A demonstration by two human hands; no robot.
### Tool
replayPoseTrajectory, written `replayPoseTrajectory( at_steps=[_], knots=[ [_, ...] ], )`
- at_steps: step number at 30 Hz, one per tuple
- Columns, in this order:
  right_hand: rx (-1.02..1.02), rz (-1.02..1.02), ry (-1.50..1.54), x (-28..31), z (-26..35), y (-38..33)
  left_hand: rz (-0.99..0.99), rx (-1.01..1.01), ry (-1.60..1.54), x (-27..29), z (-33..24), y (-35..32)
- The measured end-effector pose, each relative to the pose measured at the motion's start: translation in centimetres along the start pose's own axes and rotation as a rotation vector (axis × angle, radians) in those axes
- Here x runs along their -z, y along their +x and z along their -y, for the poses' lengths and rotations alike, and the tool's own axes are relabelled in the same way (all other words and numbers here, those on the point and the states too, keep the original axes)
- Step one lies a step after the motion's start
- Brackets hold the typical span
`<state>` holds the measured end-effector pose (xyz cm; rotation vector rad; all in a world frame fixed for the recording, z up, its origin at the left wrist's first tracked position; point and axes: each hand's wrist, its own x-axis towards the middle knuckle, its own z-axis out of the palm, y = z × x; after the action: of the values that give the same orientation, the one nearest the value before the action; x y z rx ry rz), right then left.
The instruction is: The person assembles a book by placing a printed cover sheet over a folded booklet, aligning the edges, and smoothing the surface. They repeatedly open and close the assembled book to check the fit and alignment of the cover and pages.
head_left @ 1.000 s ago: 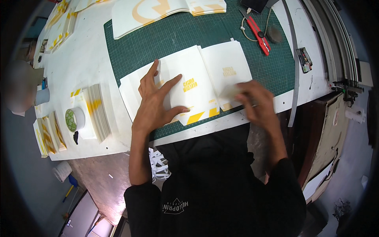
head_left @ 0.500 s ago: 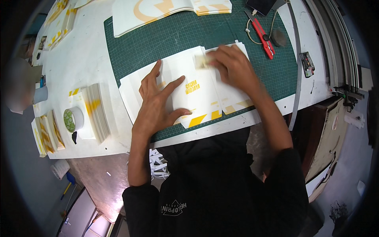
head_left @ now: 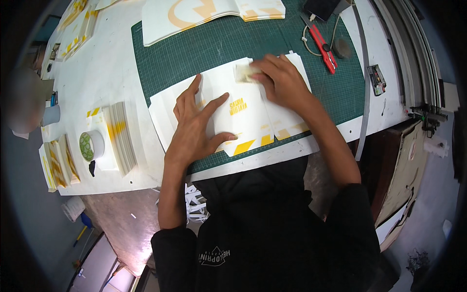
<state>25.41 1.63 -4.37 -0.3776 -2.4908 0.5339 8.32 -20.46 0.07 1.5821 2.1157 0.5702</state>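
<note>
Here, both hands (head_left: 233, 109) flat on printed sheet (head_left: 243, 117).

A cutting mat (head_left: 194, 48) is laid across the middle of the tabletop (head_left: 112, 68), and a printed sheet (head_left: 243, 117) is spread at the mat's near edge. A second sheet (head_left: 194, 14) is placed at the mat's far edge, a utility knife (head_left: 322, 46) toward its far right corner. A card stack (head_left: 119, 136) and a tape roll (head_left: 91, 145) are set near the tabletop's near left corner.
</note>
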Motion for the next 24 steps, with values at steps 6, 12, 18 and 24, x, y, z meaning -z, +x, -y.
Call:
replayPoseTrajectory(
  at_steps=[6,12,18,24],
  knots=[
    [0.132,-0.023,-0.076,1.0,-1.8,4.4,0.015,0.014,0.022,0.3,-0.3,0.4],
    [0.234,0.090,-0.102,2.3,2.0,-3.8,0.024,0.053,-0.016,0.1,-0.3,0.1],
    [0.192,0.151,-0.057,5.8,7.7,-12.3,0.040,0.064,0.038,0.1,-0.7,0.3],
    [-0.431,-0.067,-0.168,10.4,1.2,-14.4,0.005,0.070,0.061,0.1,-0.7,0.1]
  ],
)
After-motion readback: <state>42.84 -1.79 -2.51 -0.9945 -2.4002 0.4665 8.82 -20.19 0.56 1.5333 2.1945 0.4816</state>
